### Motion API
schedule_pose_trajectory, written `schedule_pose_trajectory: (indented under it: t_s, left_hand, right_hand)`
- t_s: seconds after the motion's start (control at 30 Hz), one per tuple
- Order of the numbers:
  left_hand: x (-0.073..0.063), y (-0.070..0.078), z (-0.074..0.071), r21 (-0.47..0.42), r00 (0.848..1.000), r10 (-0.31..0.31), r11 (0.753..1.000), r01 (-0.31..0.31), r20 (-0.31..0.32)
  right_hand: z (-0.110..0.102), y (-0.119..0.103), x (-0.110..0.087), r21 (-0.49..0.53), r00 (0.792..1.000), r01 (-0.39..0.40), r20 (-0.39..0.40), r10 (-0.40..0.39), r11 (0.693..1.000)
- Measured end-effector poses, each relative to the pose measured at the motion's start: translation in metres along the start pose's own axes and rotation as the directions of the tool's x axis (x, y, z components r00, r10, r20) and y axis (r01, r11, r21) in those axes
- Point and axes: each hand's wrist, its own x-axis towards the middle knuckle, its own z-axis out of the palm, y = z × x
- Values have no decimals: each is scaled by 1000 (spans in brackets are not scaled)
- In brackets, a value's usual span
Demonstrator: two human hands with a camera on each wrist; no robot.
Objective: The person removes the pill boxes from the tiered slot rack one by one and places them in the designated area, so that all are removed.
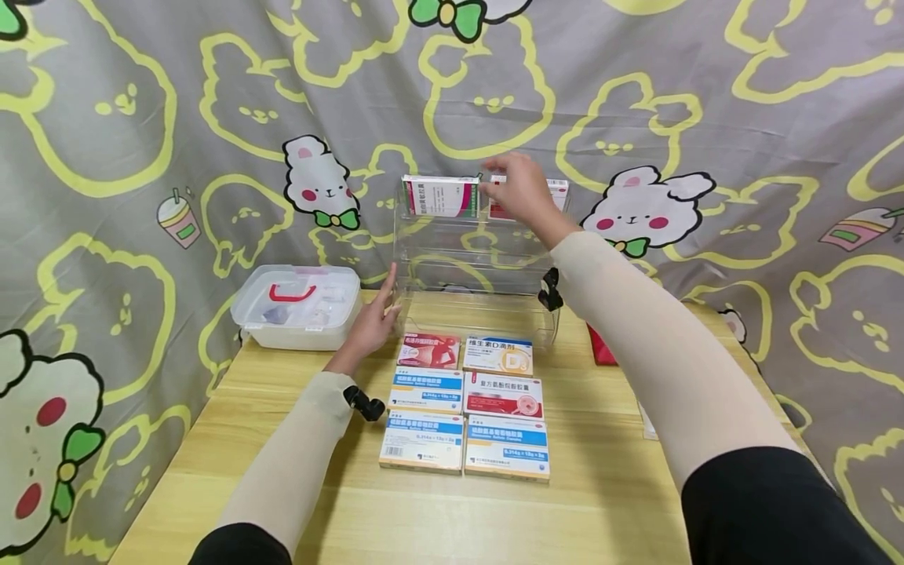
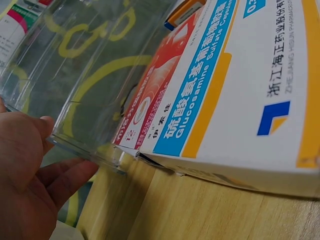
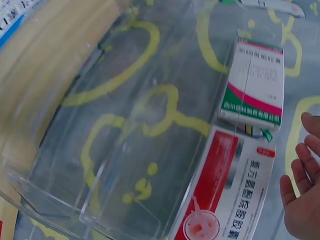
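A clear tiered display rack (image 1: pixel 480 275) stands upright at the table's far side. On its top tier sit a white, pink and green medicine box (image 1: pixel 441 196) and, to the right, a red-and-white medicine box (image 3: pixel 225 185). My right hand (image 1: pixel 521 188) is up by these boxes; the right wrist view shows its fingers (image 3: pixel 301 172) loosely bent, apart from both boxes and holding nothing. Lower down, my left hand (image 1: pixel 370 322) touches the rack's left side edge with fairly straight fingers. In the left wrist view, the left thumb and fingers (image 2: pixel 70 175) lie at that clear edge.
Two columns of medicine boxes lie in front of the rack, among them a vitamin D box (image 1: pixel 498 355) and a blue-and-white glucosamine box (image 1: pixel 507 447). A lidded plastic case (image 1: pixel 297 306) with a red handle is at the left. Something red (image 1: pixel 601 345) lies behind my right arm.
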Motion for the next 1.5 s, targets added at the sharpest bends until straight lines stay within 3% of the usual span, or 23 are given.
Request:
schedule_pose_trajectory:
  t_s: [0.37,0.57,0.93,1.33,1.5]
  left_hand:
    - [-1,0,-1,14,1000,1,1000,-1,4]
    - [0,2,0,11,1000,-2,1000,2,8]
    - [0,2,0,17,1000,-4,1000,4,-1]
    - [0,1,0,17,1000,5,1000,-5,-3]
    - [0,0,0,25,1000,13,1000,-13,0]
  right_hand:
    - [7,10,20,85,999,-4,35,1,996]
    - [16,12,20,14,997,-31,71,30,999]
    - [20,7,21,-34,993,-97,61,99,995]
    - [21,3,20,14,992,-125,28,125,992]
    - [20,3,20,86,986,-164,45,160,983]
